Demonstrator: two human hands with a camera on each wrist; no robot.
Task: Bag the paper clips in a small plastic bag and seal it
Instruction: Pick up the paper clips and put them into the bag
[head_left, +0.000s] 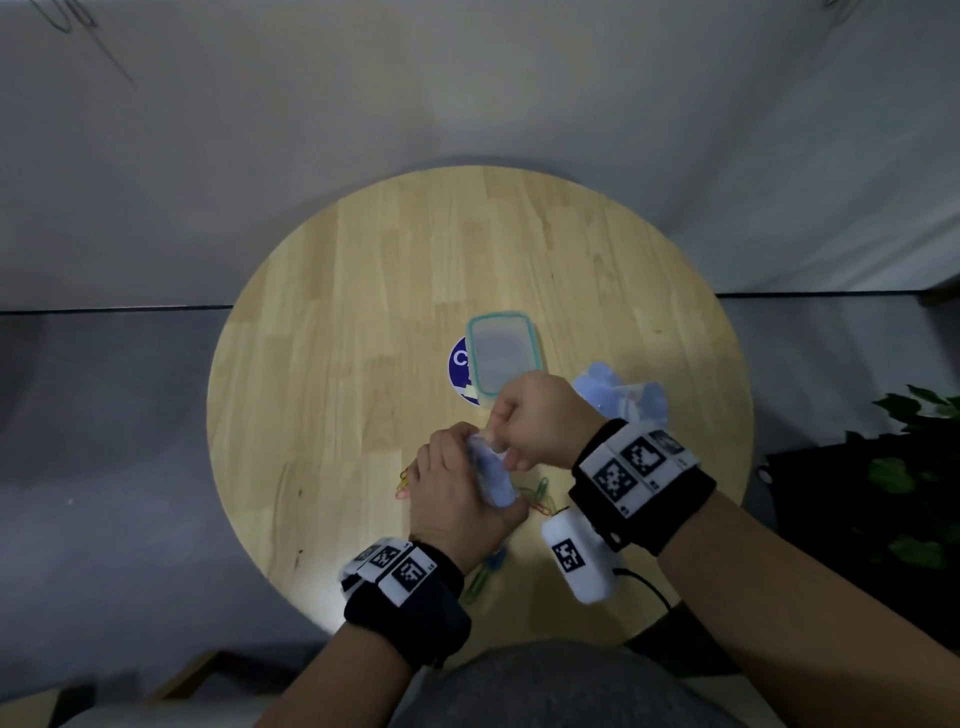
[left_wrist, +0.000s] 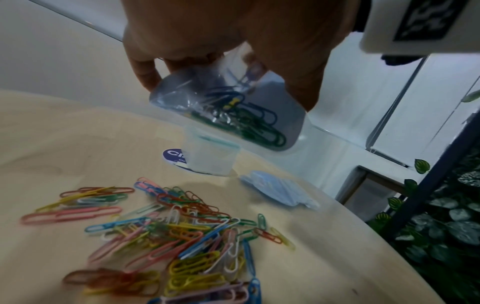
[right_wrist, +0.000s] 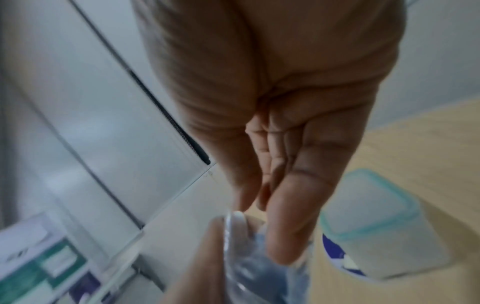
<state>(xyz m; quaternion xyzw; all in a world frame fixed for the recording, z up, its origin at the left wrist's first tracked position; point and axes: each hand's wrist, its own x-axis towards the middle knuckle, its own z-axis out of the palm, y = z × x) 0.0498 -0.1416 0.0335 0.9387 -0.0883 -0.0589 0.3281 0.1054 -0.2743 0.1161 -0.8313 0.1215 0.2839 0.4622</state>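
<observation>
A small clear plastic bag (head_left: 496, 480) hangs above the wooden table (head_left: 363, 291), held between both hands. My left hand (head_left: 460, 475) grips its body from the left. My right hand (head_left: 506, 441) pinches its top edge. In the left wrist view the bag (left_wrist: 233, 115) holds several blue and green paper clips. A loose pile of coloured paper clips (left_wrist: 182, 236) lies on the table beneath it, partly hidden in the head view by my hands. In the right wrist view my right fingertips (right_wrist: 285, 236) press the bag's mouth (right_wrist: 240, 232).
A clear lidded container with a teal rim (head_left: 501, 353) stands on a blue round sticker (head_left: 460, 364) past my hands. A heap of spare plastic bags (head_left: 623, 395) lies to the right. Green plants (head_left: 914, 467) stand beside the table's right edge.
</observation>
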